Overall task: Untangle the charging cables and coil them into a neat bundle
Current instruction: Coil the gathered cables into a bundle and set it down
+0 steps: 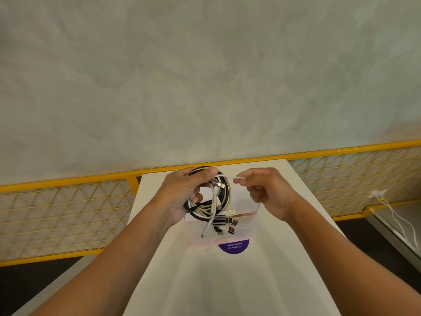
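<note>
1. Gripping the coil (229,197) in the left hand (182,195): fingers curled round its left side, thumb pressed over the top.
2. Pinching a white strand (229,176) between thumb and forefinger of the right hand (268,192), other fingers curled into the palm.
3. Strand stretched straight from the coil's top across to that pinch.
4. Coil held up between the two hands, above the far end of the table (227,288): black, white and cream loops bunched together.
5. Dangling from the coil's lower edge, several plugs (224,222), metal USB ends pointing right and down.
6. Beneath the plugs, something flat and clear with pinkish edges, perhaps a pouch (241,236); too faint to tell.
7. At its near edge, a purple sticker (234,247) with white text, partly covered.
8. Behind the table, a yellow mesh rail (68,213) against a grey wall (205,76).
9. Far right, thin white leads (401,222) trailing down from the rail.
</note>
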`<action>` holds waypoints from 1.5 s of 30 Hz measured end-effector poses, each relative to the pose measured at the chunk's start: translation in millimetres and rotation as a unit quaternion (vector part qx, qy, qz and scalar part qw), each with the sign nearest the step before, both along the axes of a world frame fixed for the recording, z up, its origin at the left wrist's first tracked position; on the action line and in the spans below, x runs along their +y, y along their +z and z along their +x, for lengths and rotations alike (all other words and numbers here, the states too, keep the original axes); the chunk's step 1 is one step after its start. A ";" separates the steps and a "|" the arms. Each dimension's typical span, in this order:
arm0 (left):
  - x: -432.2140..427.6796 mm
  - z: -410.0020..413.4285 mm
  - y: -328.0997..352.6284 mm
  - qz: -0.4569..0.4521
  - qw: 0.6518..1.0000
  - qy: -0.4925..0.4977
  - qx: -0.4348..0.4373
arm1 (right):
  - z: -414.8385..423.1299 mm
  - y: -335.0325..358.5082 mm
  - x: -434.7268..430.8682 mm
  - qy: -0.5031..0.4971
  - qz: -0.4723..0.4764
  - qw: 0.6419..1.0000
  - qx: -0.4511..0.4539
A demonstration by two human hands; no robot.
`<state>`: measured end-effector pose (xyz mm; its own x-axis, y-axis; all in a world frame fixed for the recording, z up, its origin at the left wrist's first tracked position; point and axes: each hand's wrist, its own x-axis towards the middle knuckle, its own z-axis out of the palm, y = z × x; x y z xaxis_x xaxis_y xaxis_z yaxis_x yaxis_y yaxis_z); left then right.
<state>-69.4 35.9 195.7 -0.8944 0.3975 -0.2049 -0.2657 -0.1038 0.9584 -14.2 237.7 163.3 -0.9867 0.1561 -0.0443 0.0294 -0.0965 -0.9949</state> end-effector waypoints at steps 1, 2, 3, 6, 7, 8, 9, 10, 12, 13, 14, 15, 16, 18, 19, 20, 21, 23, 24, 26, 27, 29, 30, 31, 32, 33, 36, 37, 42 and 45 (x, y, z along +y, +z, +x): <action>-0.5 -0.1 -0.1 0.005 1.000 -0.002 -0.007 | 1.0 -0.4 0.8 0.003 -0.016 1.000 -0.006; -0.2 0.5 -0.1 0.014 1.000 -0.004 -0.016 | 2.2 -0.7 0.2 0.008 -0.026 1.000 -0.012; 1.2 1.1 0.0 0.025 0.999 -0.005 -0.024 | 3.1 -1.8 -1.2 0.015 -0.025 0.999 -0.014; 5.7 1.5 2.4 0.047 0.998 0.001 -0.037 | 6.5 -3.8 -8.6 0.040 -0.001 0.999 -0.009; 6.6 1.0 3.2 0.052 0.998 0.002 -0.039 | 7.0 -4.3 -11.3 0.055 -0.008 0.998 -0.008; 6.7 0.3 3.8 0.059 0.997 0.000 -0.042 | 7.1 -4.2 -13.6 0.066 -0.028 0.997 -0.014; 6.3 -0.8 3.6 0.068 0.996 -0.005 -0.049 | 6.8 -3.0 -15.0 0.070 -0.055 0.996 -0.023; 5.5 -1.2 3.4 0.077 0.995 -0.014 -0.057 | 6.1 -2.0 -14.8 0.067 -0.081 0.994 -0.032; 3.6 -1.4 2.6 0.090 0.993 -0.032 -0.071 | 5.1 0.3 -11.9 0.050 -0.105 0.992 -0.039; 2.8 -1.4 2.1 0.092 0.992 -0.036 -0.074 | 4.8 1.4 -10.7 0.046 -0.096 0.994 -0.037; 2.0 -1.1 2.3 0.091 0.993 -0.035 -0.072 | 5.3 2.8 -10.1 0.049 -0.072 0.996 -0.032; 1.9 -0.9 2.9 0.088 0.993 -0.029 -0.067 | 5.1 3.6 -10.5 0.060 -0.042 0.997 -0.025; 1.9 -0.5 4.1 0.079 0.995 -0.020 -0.056 | 5.7 4.7 -11.7 0.075 -0.016 0.997 -0.015; 3.2 1.0 6.8 0.047 0.999 -0.008 -0.025 | 5.8 6.8 -14.6 0.100 0.008 0.995 0.002; 3.9 1.8 7.4 0.030 1.000 -0.004 -0.008 | 5.6 8.7 -16.2 0.108 0.011 0.994 0.008; 4.7 3.0 7.7 0.014 1.000 0.000 0.008 | 5.3 11.2 -18.5 0.112 0.015 0.994 0.013; 5.8 4.3 7.1 -0.003 1.000 0.002 0.024 | 5.1 13.7 -21.2 0.112 0.025 0.993 0.020; 8.7 7.0 4.3 -0.033 0.998 0.003 0.050 | 4.7 17.7 -26.3 0.104 0.054 0.993 0.024; 9.8 8.1 3.1 -0.041 0.998 0.004 0.055 | 4.8 19.0 -28.4 0.099 0.066 0.993 0.019; 10.8 8.4 1.0 -0.031 0.998 0.009 0.047 | 4.8 19.6 -30.1 0.092 0.067 0.994 0.005; 10.6 8.1 0.0 -0.014 0.999 0.009 0.035 | 4.9 19.1 -29.6 0.091 0.058 0.994 -0.002; 10.0 8.1 -0.2 0.025 1.000 0.009 0.009 | 4.9 19.4 -29.0 0.088 0.038 0.995 -0.011; 10.3 8.5 0.0 0.039 0.999 0.009 -0.003 | 5.1 19.4 -28.4 0.085 0.028 0.996 -0.011; 10.7 8.9 -0.5 0.047 0.999 0.008 -0.012 | 4.7 19.0 -27.7 0.080 0.018 0.997 -0.010; 10.7 9.5 -1.0 0.050 0.999 0.005 -0.018 | 4.6 18.7 -27.2 0.077 0.012 0.997 -0.007; 10.3 9.5 -2.2 0.048 0.999 -0.001 -0.022 | 4.7 18.8 -27.1 0.074 0.015 0.997 -0.007; 4.4 6.9 -4.3 0.025 0.998 -0.046 -0.026 | 5.7 17.5 -23.4 0.072 0.042 0.996 -0.014; 1.5 5.1 -4.0 0.009 0.998 -0.066 -0.022 | 6.2 17.8 -22.0 0.074 0.052 0.996 -0.017; -5.4 -1.4 1.0 -0.191 0.969 -0.141 0.070 | 7.0 23.3 -20.4 0.107 0.115 0.987 -0.034; -2.3 0.6 7.8 -0.288 0.929 -0.185 0.138 | 9.1 26.1 -24.6 0.157 0.176 0.971 -0.043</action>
<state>-68.9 33.6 203.5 -0.7684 0.5840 -0.2619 0.0838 0.4975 0.8634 -5.1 213.1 189.4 -0.9830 -0.1323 -0.1275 0.0871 0.2754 -0.9574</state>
